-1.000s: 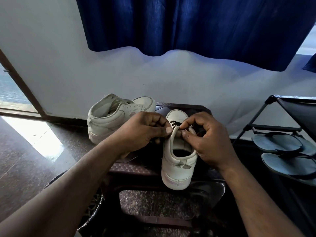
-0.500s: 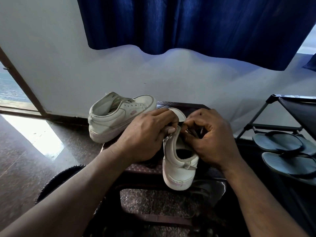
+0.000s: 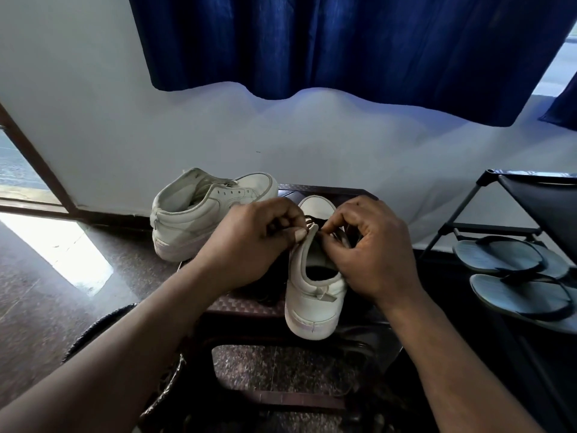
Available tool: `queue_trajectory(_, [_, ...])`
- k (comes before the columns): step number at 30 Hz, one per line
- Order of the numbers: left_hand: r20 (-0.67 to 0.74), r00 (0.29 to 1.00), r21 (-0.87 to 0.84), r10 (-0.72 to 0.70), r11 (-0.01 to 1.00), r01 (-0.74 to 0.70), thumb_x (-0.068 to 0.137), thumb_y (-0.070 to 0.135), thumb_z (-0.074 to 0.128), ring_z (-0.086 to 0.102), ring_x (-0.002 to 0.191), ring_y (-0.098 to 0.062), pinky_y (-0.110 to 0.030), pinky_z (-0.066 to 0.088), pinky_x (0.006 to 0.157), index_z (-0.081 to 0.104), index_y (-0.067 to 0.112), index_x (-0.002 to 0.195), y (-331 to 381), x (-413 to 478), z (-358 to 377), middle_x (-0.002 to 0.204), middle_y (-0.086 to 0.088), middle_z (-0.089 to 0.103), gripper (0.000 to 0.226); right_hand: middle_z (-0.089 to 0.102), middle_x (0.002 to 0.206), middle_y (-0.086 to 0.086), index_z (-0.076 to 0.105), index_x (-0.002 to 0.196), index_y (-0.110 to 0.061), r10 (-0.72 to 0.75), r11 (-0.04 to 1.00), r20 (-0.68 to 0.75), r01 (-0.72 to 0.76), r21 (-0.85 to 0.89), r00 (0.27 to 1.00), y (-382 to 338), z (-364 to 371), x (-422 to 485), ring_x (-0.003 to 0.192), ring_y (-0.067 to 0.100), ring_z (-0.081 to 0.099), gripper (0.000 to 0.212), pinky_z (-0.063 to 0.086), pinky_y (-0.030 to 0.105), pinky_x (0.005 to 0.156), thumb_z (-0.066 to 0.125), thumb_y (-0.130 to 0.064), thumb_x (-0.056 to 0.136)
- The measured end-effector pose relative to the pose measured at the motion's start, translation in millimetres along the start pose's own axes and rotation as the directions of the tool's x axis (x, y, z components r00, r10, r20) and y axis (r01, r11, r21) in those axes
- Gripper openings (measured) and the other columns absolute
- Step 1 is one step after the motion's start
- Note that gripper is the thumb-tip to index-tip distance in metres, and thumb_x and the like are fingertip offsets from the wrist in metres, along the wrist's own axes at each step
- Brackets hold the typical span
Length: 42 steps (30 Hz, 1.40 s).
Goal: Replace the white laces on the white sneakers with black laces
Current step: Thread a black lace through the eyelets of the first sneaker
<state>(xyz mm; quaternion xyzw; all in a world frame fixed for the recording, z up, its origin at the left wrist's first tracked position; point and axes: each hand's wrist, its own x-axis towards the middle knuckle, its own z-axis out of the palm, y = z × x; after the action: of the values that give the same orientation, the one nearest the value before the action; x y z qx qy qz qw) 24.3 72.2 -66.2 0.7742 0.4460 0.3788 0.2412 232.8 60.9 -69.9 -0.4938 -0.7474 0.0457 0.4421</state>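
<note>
left hand [image 3: 249, 246] fingers curled, pinching tongue of sneaker [image 3: 312, 296], right hand [image 3: 376, 254] fingers curled tight on black lace [image 3: 313, 218]

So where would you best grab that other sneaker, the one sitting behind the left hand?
Probably by the heel collar of the spare sneaker, coming from above on the near left: its heel faces that way, the mouth gapes open, and the left hand crowds the toe side.
</note>
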Motion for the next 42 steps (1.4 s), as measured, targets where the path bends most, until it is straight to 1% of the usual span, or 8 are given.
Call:
queue_trajectory(3, [0.131,0.937,-0.448,-0.324,0.823,0.348,0.089,0.044,0.078,0.061,0.071,-0.021,-0.036,0.050,0.072,0.075,0.016,0.091,4.0,2.5,1.1,0.081,-0.002,0.072,0.028,0.062,0.087,-0.015,0.073,0.083,-0.029,-0.011,1.000,0.005,0.011,-0.014,1.000,0.2,0.5,0.4,0.089,0.016,0.060,0.009,0.050,0.032,0.077,0.077,-0.033,0.076])
queue_trajectory(7, [0.329,0.801,-0.501,-0.500,0.627,0.597,0.099,0.032,0.069,0.056,0.064,-0.021,-0.028,0.047,0.059,0.072,0.009,0.088,10.5,-0.1,2.2,0.079,-0.009,0.065,0.025,0.061,0.087,-0.017,0.076,0.085,-0.031,-0.017,0.999,0.035,0.018,-0.050,0.999,0.7,-1.3,1.8,0.090,0.014,0.057,0.010,0.041,0.019,0.076,0.076,-0.036,0.077])
queue_trajectory(16, [0.428,0.746,-0.568,-0.510,0.490,0.661,0.093,0.025,0.074,0.050,0.062,-0.015,-0.027,0.042,0.062,0.075,0.009,0.097,19.9,4.2,-1.4,0.076,-0.006,0.059,0.017,0.059,0.088,-0.017,0.074,0.085,-0.031,-0.030,0.996,0.049,0.034,-0.085,0.998,-0.1,-1.3,2.0,0.090,0.015,0.054,0.010,0.036,0.015,0.076,0.073,-0.036,0.077])
queue_trajectory(20, [0.357,0.801,-0.492,-0.481,0.632,0.599,0.094,0.025,0.074,0.057,0.069,-0.022,-0.030,0.045,0.065,0.074,0.009,0.081,18.7,5.7,-4.5,0.078,-0.011,0.065,0.021,0.059,0.088,-0.017,0.074,0.085,-0.031,-0.032,0.995,0.043,0.036,-0.091,0.999,-1.3,-0.9,1.9,0.090,0.015,0.054,0.009,0.035,0.014,0.077,0.073,-0.036,0.078])
queue_trajectory(23, [0.174,0.922,-0.017,-0.346,0.935,0.354,0.096,0.033,0.069,0.049,0.060,-0.006,-0.025,0.040,0.059,0.069,0.013,0.077,15.7,9.5,-12.2,0.065,0.010,0.062,0.027,0.062,0.089,-0.016,0.074,0.087,-0.031,-0.028,0.995,0.026,0.030,-0.093,0.999,-2.0,1.2,1.4,0.091,0.014,0.055,0.010,0.037,0.016,0.078,0.075,-0.026,0.078])
queue_trajectory(29, [0.048,0.999,0.304,0.025,0.952,-0.039,0.087,0.024,0.065,0.054,0.062,-0.015,-0.033,0.045,0.060,0.059,0.020,0.080,15.7,5.6,-12.6,0.067,0.003,0.062,0.009,0.063,0.087,-0.015,0.071,0.086,-0.029,0.056,0.998,0.018,-0.055,-0.025,0.998,1.2,1.9,-0.1,0.084,0.010,0.058,0.018,0.048,0.028,0.075,0.074,-0.015,0.076])
queue_trajectory(35, [0.261,0.847,-0.476,-0.463,0.702,0.530,0.092,0.031,0.077,0.056,0.069,-0.019,-0.032,0.041,0.066,0.070,0.006,0.089,15.3,7.3,-10.0,0.077,-0.007,0.071,0.026,0.063,0.085,-0.014,0.071,0.084,-0.028,0.100,0.995,-0.030,-0.100,0.017,0.995,0.1,5.3,-1.6,0.071,0.007,0.059,0.014,0.050,0.031,0.067,0.073,-0.017,0.076])
queue_trajectory(42, [0.494,0.660,-0.439,-0.566,0.493,0.751,0.089,0.040,0.074,0.048,0.061,-0.013,-0.026,0.041,0.060,0.071,0.014,0.098,21.9,5.1,-8.9,0.070,0.001,0.057,0.027,0.063,0.086,-0.015,0.072,0.085,-0.029,0.116,0.993,-0.032,-0.115,0.030,0.993,-0.6,6.2,-2.2,0.069,0.007,0.058,0.016,0.049,0.026,0.066,0.076,-0.016,0.076])
